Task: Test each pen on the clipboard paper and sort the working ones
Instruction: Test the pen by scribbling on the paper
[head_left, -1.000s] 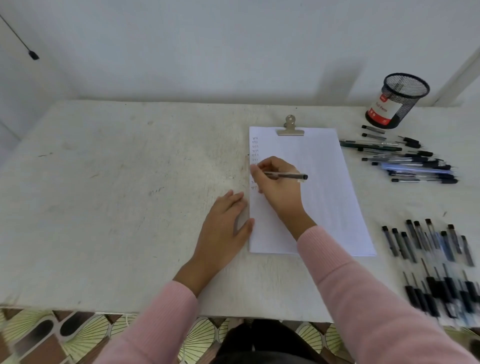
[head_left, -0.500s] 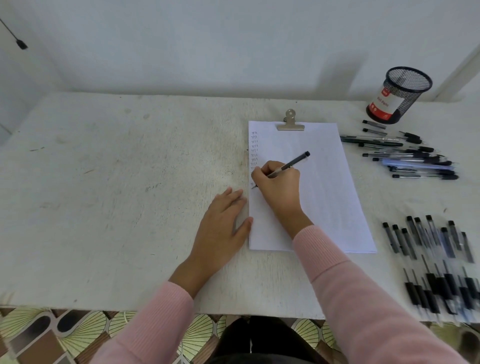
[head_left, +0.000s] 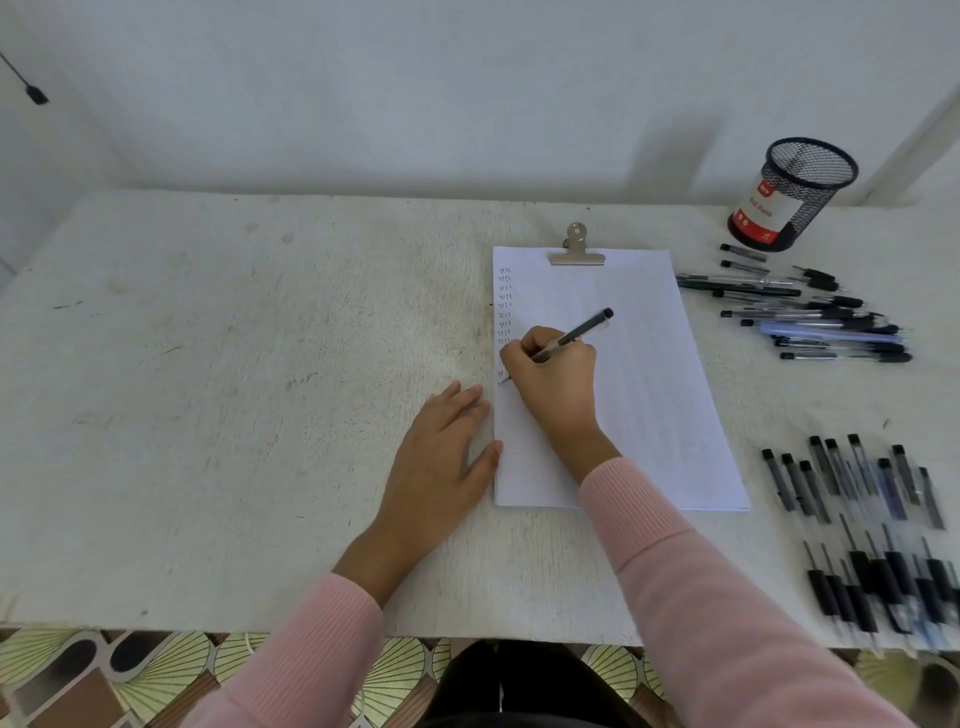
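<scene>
Two lots of pens lie on the worn white desk (head_left: 234, 415), both to the right of the white clipboard paper (head_left: 649, 389): a row of pens (head_left: 831, 332) near its top, just below the black mesh pen cup (head_left: 795, 195), and a blurred cluster of black pens (head_left: 872, 519) near its bottom corner. Your right hand (head_left: 553, 382) grips a slim dark grey pen (head_left: 579, 332), tip touching the paper's left margin under a column of small marks. Your left hand (head_left: 441, 452) lies flat, fingers straight, just left of the paper.
</scene>
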